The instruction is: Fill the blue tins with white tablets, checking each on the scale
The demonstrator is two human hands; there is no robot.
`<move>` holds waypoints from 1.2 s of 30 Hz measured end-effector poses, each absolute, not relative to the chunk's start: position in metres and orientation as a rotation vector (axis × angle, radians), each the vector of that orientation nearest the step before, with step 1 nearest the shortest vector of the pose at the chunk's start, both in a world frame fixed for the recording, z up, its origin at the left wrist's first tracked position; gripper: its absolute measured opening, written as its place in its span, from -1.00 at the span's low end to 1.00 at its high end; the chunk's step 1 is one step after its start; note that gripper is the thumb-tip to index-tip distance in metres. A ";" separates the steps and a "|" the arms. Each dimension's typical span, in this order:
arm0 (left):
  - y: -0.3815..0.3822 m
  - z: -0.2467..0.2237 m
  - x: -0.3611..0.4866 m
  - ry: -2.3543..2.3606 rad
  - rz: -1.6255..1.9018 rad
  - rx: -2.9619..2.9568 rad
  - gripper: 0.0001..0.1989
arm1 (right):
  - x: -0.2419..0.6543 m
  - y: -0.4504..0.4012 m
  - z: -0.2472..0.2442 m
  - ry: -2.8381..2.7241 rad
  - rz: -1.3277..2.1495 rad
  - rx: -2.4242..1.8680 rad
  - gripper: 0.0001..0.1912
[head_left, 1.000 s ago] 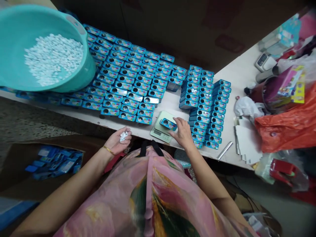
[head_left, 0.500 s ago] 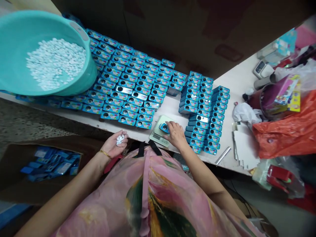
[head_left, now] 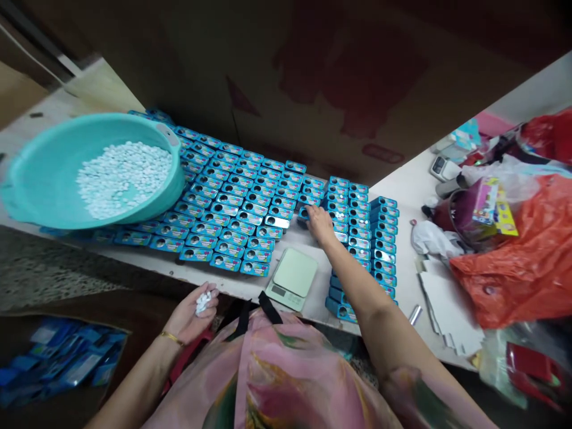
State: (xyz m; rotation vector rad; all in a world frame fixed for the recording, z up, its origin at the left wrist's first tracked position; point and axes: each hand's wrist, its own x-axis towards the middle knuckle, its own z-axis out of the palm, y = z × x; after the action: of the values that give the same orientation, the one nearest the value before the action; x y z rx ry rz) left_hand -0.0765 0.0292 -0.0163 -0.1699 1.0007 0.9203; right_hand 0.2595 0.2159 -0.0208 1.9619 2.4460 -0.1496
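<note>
My left hand (head_left: 191, 313) is cupped palm up near the table's front edge, its fingers curled round a small heap of white pieces (head_left: 204, 302). My right hand (head_left: 319, 223) reaches over the table with its fingers on a blue tin (head_left: 304, 213) at the front end of a short column. Between the hands lies a pale green scale (head_left: 295, 273) with a bare plate. Rows of upright blue tins (head_left: 232, 202), most with a dark round opening on top, stand left of my right hand. More tins (head_left: 358, 223) stand in columns to its right.
A large turquoise basin (head_left: 44, 179) of white pieces stands at the left. Below it is a cardboard box with blue packs (head_left: 67, 357). A tall brown carton (head_left: 268, 77) borders the back. To the right are white card sheets (head_left: 449, 304) and an orange bag (head_left: 518, 262).
My right hand has left the scale and moved back to the column of tins. The tin that lay on the scale is gone from it. The view has tilted up.
</note>
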 end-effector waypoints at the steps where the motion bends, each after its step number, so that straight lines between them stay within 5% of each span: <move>1: 0.025 -0.017 -0.077 1.017 0.923 -0.180 -0.86 | 0.256 0.227 -0.025 2.456 -0.145 1.942 -0.55; 11: 0.018 -0.024 -0.076 1.057 0.852 -0.221 -0.89 | 0.315 0.149 -0.020 2.409 0.065 2.195 -0.74; 22: 0.029 -0.014 -0.054 0.975 0.805 -0.164 -0.86 | 0.331 0.128 -0.020 2.371 0.090 1.982 -0.79; 31: 0.028 0.000 -0.022 1.020 0.770 -0.241 -0.83 | 0.246 0.057 0.008 2.651 -0.186 1.528 -0.77; 36: 0.020 0.005 -0.007 0.959 0.723 -0.225 -0.80 | 0.218 0.042 0.007 2.712 -0.199 1.632 -0.75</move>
State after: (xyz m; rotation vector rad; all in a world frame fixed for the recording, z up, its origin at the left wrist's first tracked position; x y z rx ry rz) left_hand -0.0072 0.0202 0.0047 -0.2246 0.9594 0.7227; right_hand 0.2182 0.0419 0.0068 1.6324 2.7121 -0.1989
